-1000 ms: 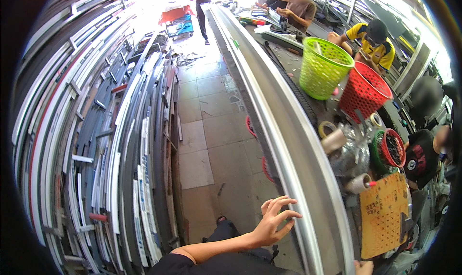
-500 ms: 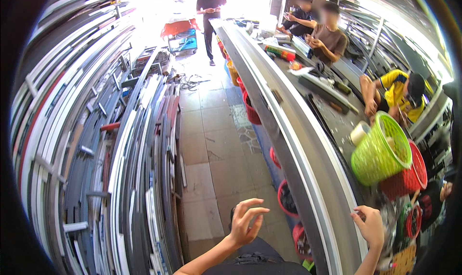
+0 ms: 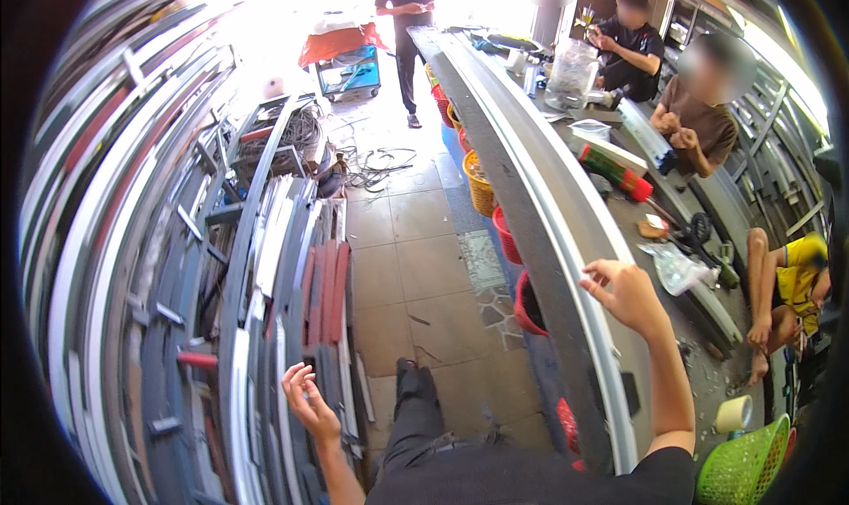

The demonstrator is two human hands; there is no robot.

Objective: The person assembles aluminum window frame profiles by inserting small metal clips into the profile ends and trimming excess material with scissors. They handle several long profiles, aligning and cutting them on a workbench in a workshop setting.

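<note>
My left hand (image 3: 311, 405) hangs over the near end of the stacked metal profiles (image 3: 329, 284) on the left, its fingers loosely curved and apart with nothing in them. Above the long workbench (image 3: 553, 302) my right hand (image 3: 626, 294) reaches forward, palm down, fingers bent but spread and holding nothing. Beneath it a long white profile (image 3: 531, 200) runs along the bench. Whether the right fingertips touch the bench cannot be made out. A dark patch (image 3: 630, 392) lies by the profile near my right forearm.
Racks of long profiles (image 3: 106, 240) line the left side. A tiled aisle (image 3: 424, 275) runs between them and the bench, with coiled cable (image 3: 380, 164) on its floor. Baskets (image 3: 478, 182) stand beneath the bench. Several people stand or sit ahead and right. A green basket (image 3: 743, 465) is near right.
I have moved forward along the aisle; the green basket has slid back toward the lower right. My left hand has swung left, and my right hand has reached forward over the bench.
</note>
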